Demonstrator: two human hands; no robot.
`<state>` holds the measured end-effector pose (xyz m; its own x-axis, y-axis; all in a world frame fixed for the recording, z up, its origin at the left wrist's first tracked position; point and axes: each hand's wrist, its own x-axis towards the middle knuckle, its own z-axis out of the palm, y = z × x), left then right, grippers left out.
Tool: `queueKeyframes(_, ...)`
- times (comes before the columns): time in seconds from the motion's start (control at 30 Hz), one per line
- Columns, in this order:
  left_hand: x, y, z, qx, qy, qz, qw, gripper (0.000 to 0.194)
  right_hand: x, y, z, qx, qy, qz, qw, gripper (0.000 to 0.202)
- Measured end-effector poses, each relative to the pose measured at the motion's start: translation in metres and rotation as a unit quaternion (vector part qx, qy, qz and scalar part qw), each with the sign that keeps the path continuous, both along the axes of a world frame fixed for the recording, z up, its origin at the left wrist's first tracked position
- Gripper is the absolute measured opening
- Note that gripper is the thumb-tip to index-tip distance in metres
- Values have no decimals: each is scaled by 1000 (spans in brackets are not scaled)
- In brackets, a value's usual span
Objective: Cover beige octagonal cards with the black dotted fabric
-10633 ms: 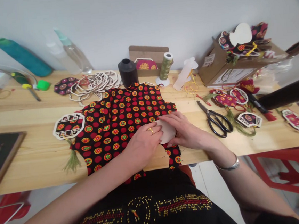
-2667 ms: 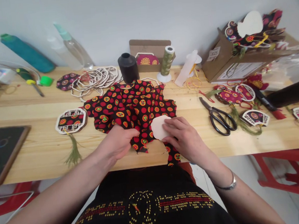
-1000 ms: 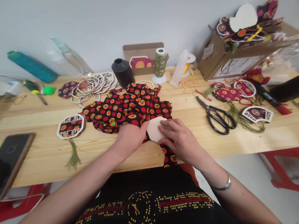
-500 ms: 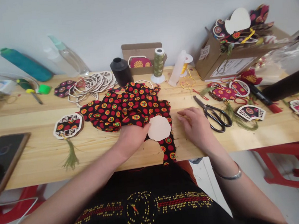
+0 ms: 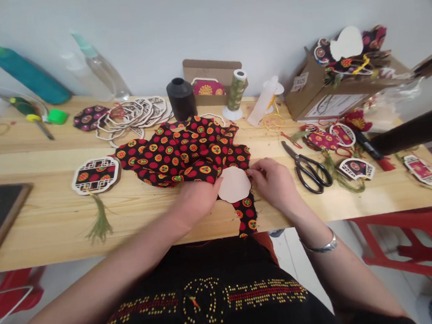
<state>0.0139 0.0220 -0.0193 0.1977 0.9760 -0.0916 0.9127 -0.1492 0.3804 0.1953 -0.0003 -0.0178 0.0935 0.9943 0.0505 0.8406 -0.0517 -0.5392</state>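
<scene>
A black cloth [image 5: 177,155] with red and yellow flower spots lies bunched before me. On its right part rests a pale scalloped card shape [image 5: 234,184]. My left hand [image 5: 199,201] is closed on the cloth, its thumb at the card's left edge; its other fingers are mostly hidden under the folds. With fingertips pinched together, my right hand [image 5: 276,183] grips the cloth edge just right of the card. Black-handled scissors [image 5: 309,169] lie to the right of that hand. A finished-looking octagonal ornament [image 5: 96,175] with a green tassel [image 5: 99,222] sits at the left.
Behind the cloth stand a black thread cone [image 5: 181,99] and a green thread spool [image 5: 237,92]. Cut wooden frames [image 5: 136,118] are piled at back left. A cardboard box [image 5: 307,86], ornaments [image 5: 356,168] and a black pole [image 5: 416,121] are at right; a phone [image 5: 1,216] lies left.
My right hand has moved left from the bare table to the cloth edge beside the card, and its fingers have closed there. The whole view has shifted slightly.
</scene>
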Motion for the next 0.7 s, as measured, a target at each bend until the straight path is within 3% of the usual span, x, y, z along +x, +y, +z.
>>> queueKeyframes(0.27, 0, 0, -2, 6, -48, 23, 999, 49, -10, 7, 13, -109, -63, -48, 991, 23)
queueKeyframes(0.5, 0, -1, -3, -9, -47, 22, 999, 44, -12, 6, 8, -80, -58, -37, 994, 18)
queueKeyframes(0.7, 0, 0, -3, 1, -64, 11, 998, 43, -15, 5, 15, -70, -75, -47, 994, 19)
